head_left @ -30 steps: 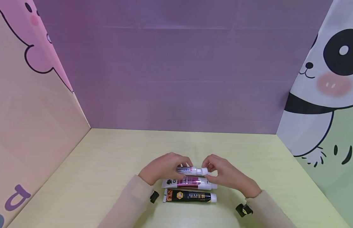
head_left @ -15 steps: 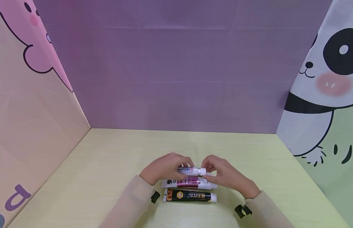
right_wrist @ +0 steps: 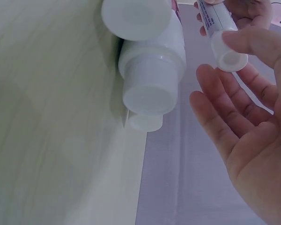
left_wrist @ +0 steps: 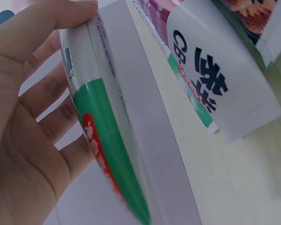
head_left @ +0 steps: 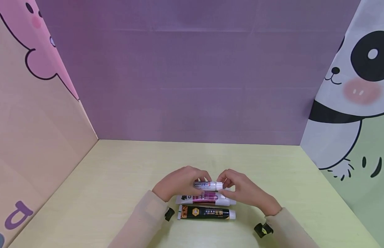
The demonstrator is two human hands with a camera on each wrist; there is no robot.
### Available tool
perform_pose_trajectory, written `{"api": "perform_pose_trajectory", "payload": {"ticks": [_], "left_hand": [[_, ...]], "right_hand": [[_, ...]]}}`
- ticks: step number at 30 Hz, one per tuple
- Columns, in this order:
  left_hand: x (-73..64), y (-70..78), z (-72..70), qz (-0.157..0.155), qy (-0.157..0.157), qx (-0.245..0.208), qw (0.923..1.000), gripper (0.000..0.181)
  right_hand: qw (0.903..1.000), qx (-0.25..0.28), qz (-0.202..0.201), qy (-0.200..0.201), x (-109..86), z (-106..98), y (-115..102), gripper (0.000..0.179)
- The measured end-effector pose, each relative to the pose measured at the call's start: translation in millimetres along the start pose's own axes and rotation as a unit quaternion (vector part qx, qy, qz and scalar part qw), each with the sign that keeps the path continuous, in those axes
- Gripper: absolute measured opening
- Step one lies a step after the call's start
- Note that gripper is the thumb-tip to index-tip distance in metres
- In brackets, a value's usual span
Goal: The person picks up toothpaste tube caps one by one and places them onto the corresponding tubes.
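Note:
My left hand (head_left: 180, 182) grips a small white toothpaste tube (head_left: 207, 186) above the table, thumb on one side and fingers on the other. Its tail end is green with a red patch, seen in the left wrist view. At the tube's other end, my right hand (head_left: 244, 187) pinches the white cap (right_wrist: 229, 54), thumb against it and fingertips on its far side. Below lie a white-and-magenta toothpaste tube (head_left: 207, 198) and, nearer me, a black toothpaste tube (head_left: 205, 213). A third small white cap (right_wrist: 146, 123) shows beyond theirs; its tube is mostly hidden.
The pale wooden table (head_left: 133, 165) meets a purple back wall (head_left: 192, 82). A pinkish printed panel (head_left: 40, 137) stands at the left, and a panda-print panel (head_left: 343, 137) at the right.
My right hand has shifted slightly left with the cap, which now sits closer to the tube's label. The left hand and tube have edged right. The tubes on the table stay put.

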State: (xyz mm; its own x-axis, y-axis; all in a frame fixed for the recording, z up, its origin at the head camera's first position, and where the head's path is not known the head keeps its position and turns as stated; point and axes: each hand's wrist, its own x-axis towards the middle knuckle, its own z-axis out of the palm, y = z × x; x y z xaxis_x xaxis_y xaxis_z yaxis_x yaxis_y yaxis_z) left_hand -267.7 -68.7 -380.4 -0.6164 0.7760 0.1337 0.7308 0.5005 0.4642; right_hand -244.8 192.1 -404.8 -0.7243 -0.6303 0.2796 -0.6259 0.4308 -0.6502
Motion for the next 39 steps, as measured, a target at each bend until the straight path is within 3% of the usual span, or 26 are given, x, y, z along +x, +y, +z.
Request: {"api": "perform_pose_trajectory", "payload": {"ticks": [6, 19, 24, 33, 39], "left_hand": [[-1.7, 0.6, -2.1, -0.009, 0.0, 0.0, 1.0, 0.03], [-2.1, 4.0, -3.4, 0.003, 0.01, 0.008, 0.9999, 0.032], [-2.9, 4.5, -3.5, 0.006, 0.012, 0.007, 0.9999, 0.032], [-4.6, 4.6, -4.1, -0.012, 0.006, 0.008, 0.9999, 0.031], [-5.7, 4.3, -3.9, -0.01, 0.009, 0.002, 0.9999, 0.031]], "right_hand": [[0.9988, 0.005, 0.04, -0.027, 0.0, -2.6, -4.7, 0.018], [0.9991, -0.002, 0.033, -0.028, 3.1, 2.7, 1.9, 0.024], [0.9984, 0.003, 0.048, -0.03, 2.6, 2.4, -0.3, 0.027], [0.9969, -0.013, 0.073, -0.028, -1.1, -2.6, -3.2, 0.024], [0.9973, -0.006, 0.067, -0.03, -2.7, -3.4, -6.4, 0.025]]}}
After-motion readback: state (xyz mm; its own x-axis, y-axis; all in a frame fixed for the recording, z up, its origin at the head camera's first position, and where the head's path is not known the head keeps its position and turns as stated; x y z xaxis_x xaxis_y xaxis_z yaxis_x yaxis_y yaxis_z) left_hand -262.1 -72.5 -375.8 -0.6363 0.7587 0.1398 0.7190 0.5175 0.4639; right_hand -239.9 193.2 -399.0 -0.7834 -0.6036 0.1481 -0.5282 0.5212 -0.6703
